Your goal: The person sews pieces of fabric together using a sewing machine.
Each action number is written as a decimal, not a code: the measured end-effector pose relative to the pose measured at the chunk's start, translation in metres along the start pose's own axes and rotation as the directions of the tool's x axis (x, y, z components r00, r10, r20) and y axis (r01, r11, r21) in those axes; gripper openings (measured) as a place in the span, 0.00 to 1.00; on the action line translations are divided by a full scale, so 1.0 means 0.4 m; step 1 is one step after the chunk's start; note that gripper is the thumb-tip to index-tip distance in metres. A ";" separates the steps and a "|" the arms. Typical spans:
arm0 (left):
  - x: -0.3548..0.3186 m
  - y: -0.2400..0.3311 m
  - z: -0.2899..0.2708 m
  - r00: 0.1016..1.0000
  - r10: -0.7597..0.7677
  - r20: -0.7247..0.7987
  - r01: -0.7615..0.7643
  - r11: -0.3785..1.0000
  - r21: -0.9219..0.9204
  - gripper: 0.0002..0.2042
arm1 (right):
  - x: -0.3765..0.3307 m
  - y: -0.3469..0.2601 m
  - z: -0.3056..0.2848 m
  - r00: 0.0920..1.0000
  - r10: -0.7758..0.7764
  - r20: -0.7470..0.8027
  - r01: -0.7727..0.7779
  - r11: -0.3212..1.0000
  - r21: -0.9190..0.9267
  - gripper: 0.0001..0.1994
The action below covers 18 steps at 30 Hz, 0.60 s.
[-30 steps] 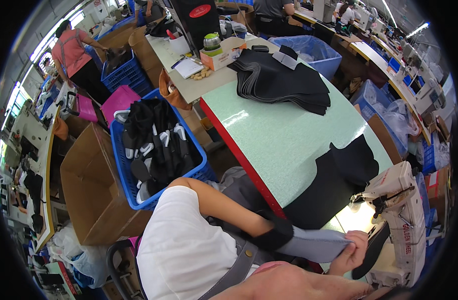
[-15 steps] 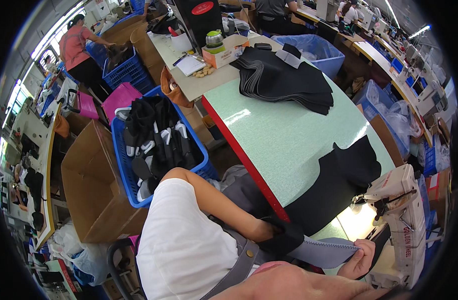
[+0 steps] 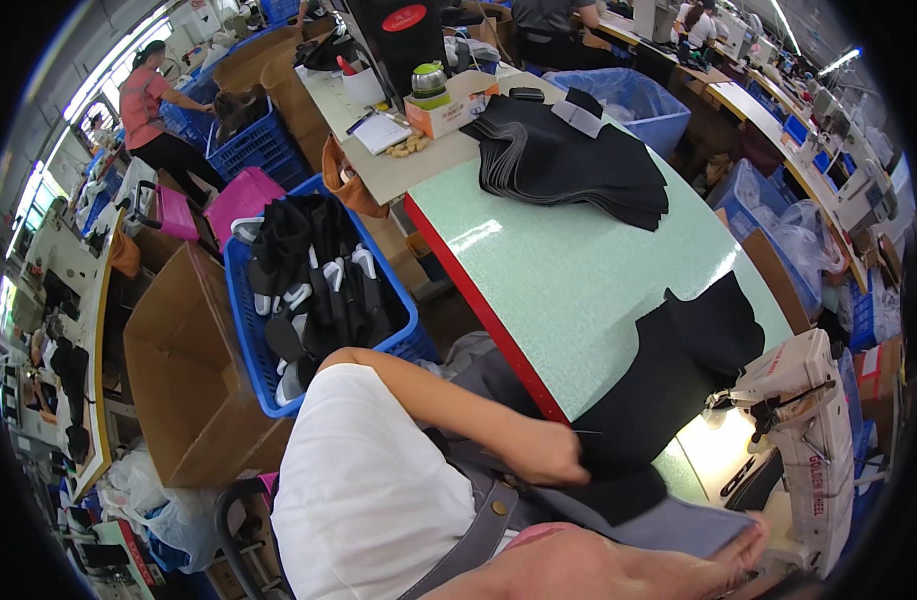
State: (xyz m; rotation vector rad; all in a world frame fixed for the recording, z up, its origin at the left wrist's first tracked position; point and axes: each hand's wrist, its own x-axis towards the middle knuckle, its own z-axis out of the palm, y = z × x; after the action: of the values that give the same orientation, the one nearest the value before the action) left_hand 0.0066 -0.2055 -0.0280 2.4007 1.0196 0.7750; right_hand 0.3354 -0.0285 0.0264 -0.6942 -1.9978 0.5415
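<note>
At the lower right of the frame, the right hand [image 3: 746,546], blurred, pinches the far end of a grey-and-black fabric piece [image 3: 683,526]. The piece spans the lower centre toward the left hand [image 3: 548,453], whose fingers are curled closed beside its black part; whether they grip cloth or thread, I cannot tell. Handling it well probably means keeping light, even tension between both hands, so that the edge lies smooth without stretching, and keeping it clear of the sewing machine [image 3: 803,450] at right. The black fabric panel [image 3: 628,405] on the green tabletop [image 3: 548,300] is best left flat, not dragged along.

As for writing, dark red lettering runs down the machine's column. Farther off, a white slip [image 3: 576,118] lies on the black fabric stack [image 3: 568,170], a small carton [image 3: 448,112] bears orange print, and a red oval label [image 3: 404,18] marks a dark case at the top.
</note>
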 end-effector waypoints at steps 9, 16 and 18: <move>0.056 -0.040 -0.176 0.956 0.042 -0.291 0.013 0.983 0.185 0.18 | -0.119 -0.108 -0.284 0.695 0.252 -0.674 -0.404 0.912 -0.076 0.15; 0.199 -0.097 -0.170 0.988 -0.108 0.110 0.074 0.958 0.277 0.33 | -0.298 -0.210 -0.555 0.308 0.019 -0.951 -0.484 0.864 -0.140 0.15; 0.196 -0.101 -0.162 0.979 -0.111 0.173 0.056 0.954 0.296 0.37 | -0.301 -0.227 -0.584 0.077 -0.280 -0.957 -0.483 0.830 -0.281 0.16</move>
State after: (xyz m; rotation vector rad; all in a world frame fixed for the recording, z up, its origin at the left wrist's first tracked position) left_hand -0.0102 -0.1108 0.0238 2.5932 1.2176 0.3795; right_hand 0.5663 -0.1532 0.1190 -1.1535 -0.6075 -0.5130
